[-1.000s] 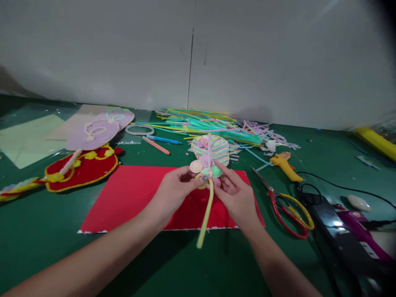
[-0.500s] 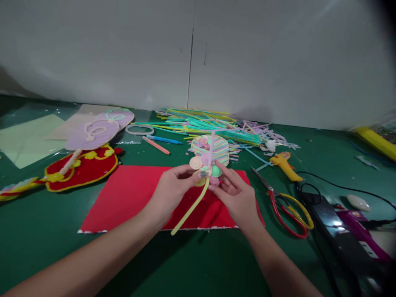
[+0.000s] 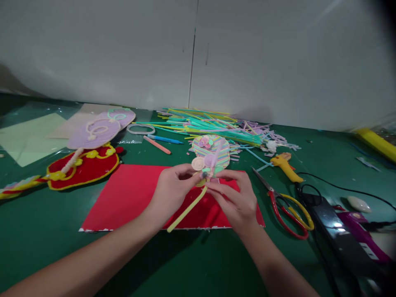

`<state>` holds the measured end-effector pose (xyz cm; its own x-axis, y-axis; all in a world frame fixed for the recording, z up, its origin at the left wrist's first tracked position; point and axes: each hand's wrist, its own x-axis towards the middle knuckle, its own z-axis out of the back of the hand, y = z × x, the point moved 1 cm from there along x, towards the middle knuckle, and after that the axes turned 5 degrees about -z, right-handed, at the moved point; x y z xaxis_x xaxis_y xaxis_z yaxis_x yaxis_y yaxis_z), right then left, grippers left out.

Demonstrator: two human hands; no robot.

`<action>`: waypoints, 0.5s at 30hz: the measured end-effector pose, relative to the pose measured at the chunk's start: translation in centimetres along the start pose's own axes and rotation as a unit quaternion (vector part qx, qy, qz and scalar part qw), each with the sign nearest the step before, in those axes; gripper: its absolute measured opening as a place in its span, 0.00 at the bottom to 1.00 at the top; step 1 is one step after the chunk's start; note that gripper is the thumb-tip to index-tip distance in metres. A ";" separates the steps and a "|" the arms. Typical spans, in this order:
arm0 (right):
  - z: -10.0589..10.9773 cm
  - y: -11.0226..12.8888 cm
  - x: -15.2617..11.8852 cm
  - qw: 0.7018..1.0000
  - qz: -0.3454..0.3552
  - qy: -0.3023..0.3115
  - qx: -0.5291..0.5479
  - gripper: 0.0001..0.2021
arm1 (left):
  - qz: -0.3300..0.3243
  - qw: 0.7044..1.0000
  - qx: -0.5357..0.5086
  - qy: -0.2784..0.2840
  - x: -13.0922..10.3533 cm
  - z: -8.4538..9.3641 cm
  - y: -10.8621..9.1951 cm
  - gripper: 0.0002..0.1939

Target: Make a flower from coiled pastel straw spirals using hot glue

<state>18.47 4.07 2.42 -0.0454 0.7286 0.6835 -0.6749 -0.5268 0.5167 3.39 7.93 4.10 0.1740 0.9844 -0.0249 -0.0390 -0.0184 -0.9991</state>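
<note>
Between my two hands is a pipe-cleaner flower [image 3: 209, 161] made of coiled pastel discs, held above a red board [image 3: 133, 194]. My left hand [image 3: 175, 185] pinches its left side between thumb and fingers. From the right, my right hand [image 3: 236, 196] has its fingers closed on the flower's lower right edge, covering part of the coils. A yellow pipe cleaner [image 3: 187, 209] hangs from the flower toward me, and a lilac one [image 3: 220, 149] sticks up from it. Just behind lies a round striped pastel disc [image 3: 206, 142] with small pink and green coils.
A pile of pipe cleaners [image 3: 204, 123] lies along the back by the wall. Scissors [image 3: 289, 210], a yellow glue gun [image 3: 285, 167] and a black power strip [image 3: 331, 220] are on the right. To the left are a red fuzzy fan [image 3: 85, 169], lilac pieces [image 3: 93, 134] and pens [image 3: 165, 139].
My right hand has shifted its fingers lower on the flower, covering the pink coil. The flower and its lilac pipe cleaner have tilted slightly right; the yellow end has swung a little left.
</note>
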 end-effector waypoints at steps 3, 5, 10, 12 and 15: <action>-0.1 0.3 0.1 0.998 -0.052 -0.005 0.040 0.10 | -0.013 1.000 0.008 0.005 0.0 -0.1 0.3 0.08; -0.3 0.4 0.1 0.992 -0.099 -0.023 0.069 0.07 | -0.020 1.000 0.010 0.011 -0.1 -0.2 0.5 0.07; -0.7 -0.2 0.2 0.967 -0.198 -0.064 0.147 0.07 | -0.039 0.999 0.029 0.021 -0.5 -0.2 0.4 0.05; -0.8 -0.6 0.2 0.949 -0.243 -0.082 0.182 0.16 | -0.039 0.998 0.039 0.033 -0.6 -0.3 0.2 0.05; -1.0 -0.9 0.2 0.932 -0.301 -0.046 0.197 0.20 | -0.037 0.997 0.051 0.045 -0.7 -0.3 0.0 0.05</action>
<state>18.33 5.13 1.58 0.3300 0.9130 0.2399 -0.2339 -0.1671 0.9578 3.58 7.19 4.08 0.2682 0.9625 0.0417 -0.1213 0.0767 -0.9896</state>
